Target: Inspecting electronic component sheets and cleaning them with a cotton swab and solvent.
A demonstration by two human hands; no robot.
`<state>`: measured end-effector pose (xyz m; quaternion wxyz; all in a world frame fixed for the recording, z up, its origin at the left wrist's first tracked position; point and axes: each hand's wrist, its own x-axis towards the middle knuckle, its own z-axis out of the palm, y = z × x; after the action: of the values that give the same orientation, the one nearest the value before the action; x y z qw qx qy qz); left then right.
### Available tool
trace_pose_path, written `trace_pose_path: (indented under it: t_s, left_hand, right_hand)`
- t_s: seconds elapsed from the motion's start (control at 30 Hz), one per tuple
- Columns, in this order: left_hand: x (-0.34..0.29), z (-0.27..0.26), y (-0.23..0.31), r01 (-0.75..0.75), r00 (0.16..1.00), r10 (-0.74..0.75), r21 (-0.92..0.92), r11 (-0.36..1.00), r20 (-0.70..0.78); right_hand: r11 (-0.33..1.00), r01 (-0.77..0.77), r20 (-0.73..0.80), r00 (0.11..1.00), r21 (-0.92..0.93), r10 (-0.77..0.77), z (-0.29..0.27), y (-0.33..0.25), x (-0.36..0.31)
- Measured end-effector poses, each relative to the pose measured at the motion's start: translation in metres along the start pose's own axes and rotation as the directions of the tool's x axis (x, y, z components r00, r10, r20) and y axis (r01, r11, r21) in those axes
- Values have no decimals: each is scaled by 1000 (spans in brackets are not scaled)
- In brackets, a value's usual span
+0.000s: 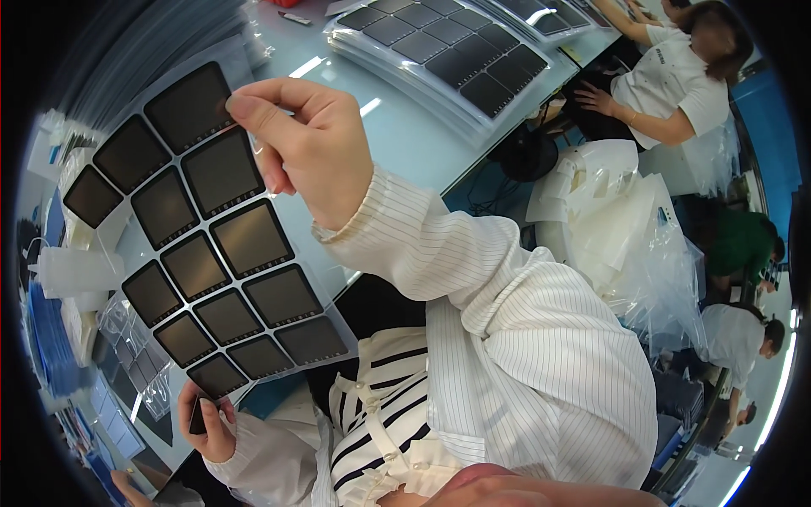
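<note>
A clear plastic sheet bearing rows of dark, glossy, rounded squares is held up at a tilt before me. My right hand is closed, thumb and fingers pinching its edge beside the top square. At the lower corner of that sheet, my left hand is closed too. A small dark piece shows between its fingers; whether it is loose or part of the sheet I cannot make out. Pale surface shows through a gap in the row of squares along the left edge.
Beyond my right hand, a stack of similar sheets lies on the pale glossy table. A tall pile of clear sheets stands at the far left. Plastic bags fill the right side, and co-workers sit further along.
</note>
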<state>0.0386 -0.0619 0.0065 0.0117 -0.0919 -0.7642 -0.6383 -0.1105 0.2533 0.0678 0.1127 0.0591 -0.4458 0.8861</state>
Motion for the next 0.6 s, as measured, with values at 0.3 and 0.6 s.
trace_pose_path:
  t_s: [0.3,0.6]
  left_hand:
    - [-2,19,2,11,998,-15,-64,998,-69]
    - [-6,18,1,-7,993,-3,-86,996,-116]
  right_hand:
    - [996,57,59,997,-62,-54,2,-4,12]
    - [996,73,93,993,-44,-69,9,-5,15]
